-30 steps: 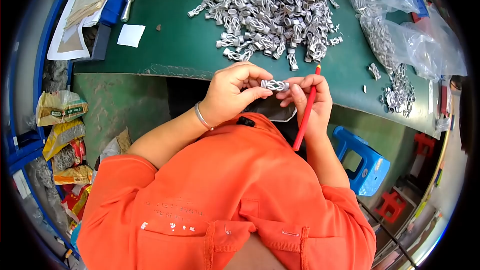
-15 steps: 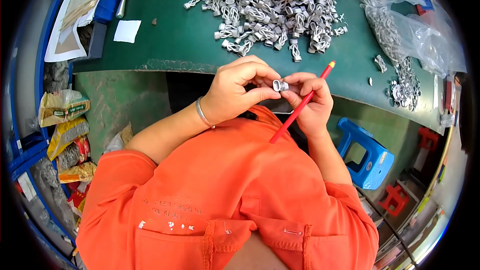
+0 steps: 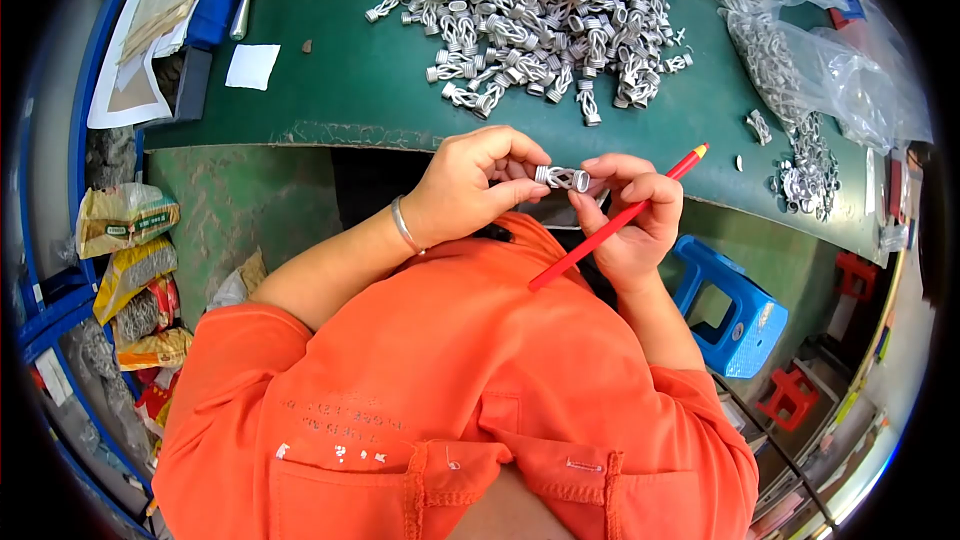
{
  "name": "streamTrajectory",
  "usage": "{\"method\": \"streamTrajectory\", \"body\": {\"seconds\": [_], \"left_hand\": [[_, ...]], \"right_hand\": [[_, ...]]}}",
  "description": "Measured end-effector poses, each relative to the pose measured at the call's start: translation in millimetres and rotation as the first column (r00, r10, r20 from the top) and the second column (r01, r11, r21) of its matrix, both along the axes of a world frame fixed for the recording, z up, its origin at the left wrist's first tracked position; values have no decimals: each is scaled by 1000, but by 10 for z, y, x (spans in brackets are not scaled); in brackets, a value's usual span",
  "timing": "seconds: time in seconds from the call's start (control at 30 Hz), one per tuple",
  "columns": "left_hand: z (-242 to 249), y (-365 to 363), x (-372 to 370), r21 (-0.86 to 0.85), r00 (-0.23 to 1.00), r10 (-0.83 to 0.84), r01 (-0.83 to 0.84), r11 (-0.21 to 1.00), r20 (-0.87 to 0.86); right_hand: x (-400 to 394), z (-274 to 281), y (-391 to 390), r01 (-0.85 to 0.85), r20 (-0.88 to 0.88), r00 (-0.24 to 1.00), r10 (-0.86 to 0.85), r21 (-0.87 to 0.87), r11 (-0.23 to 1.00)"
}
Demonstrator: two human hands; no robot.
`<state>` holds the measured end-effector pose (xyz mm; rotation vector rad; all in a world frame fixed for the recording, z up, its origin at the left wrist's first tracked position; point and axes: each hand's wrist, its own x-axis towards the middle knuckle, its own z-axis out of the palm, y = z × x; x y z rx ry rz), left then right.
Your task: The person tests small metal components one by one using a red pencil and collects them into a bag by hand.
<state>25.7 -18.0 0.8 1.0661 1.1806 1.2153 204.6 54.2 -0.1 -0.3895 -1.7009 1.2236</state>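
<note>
A small silver coiled metal part (image 3: 562, 178) is held between both hands just off the near edge of the green table (image 3: 350, 90). My left hand (image 3: 470, 185), with a metal bangle on the wrist, pinches the part's left end with thumb and forefinger. My right hand (image 3: 635, 215) touches the part's right end with its fingertips and also grips a red pencil (image 3: 615, 220), which slants from lower left up to the right. A large heap of the same silver parts (image 3: 545, 10) lies on the table beyond my hands.
Clear plastic bags (image 3: 820, 50) with more metal pieces and a small pile of loose rings (image 3: 805, 180) lie at the right. Papers and a blue folder (image 3: 180, 20) sit at the table's left. A blue stool (image 3: 735, 310) and snack bags (image 3: 130, 270) are on the floor.
The metal part has been turned from end-on to lying sideways between my fingers. The pencil has tilted further towards horizontal, its tip swinging to the right.
</note>
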Motion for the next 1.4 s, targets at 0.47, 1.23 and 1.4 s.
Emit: {"method": "streamTrajectory", "body": {"seconds": [0.47, 1.23, 1.4], "left_hand": [[109, -22, -45, 48, 928, -17, 37, 998, -372], [252, 42, -59, 304, 956, 90, -1, 953, -280], [221, 18, -95, 363, 878, 98, 90, 928, -468]], "right_hand": [[-90, -128, 461, 197, 416, 777, -473, 553, 810], [36, 36, 1, 6, 29, 1000, 3, -293, 956], [76, 53, 93, 5, 198, 980, 1, -32, 999]]}}
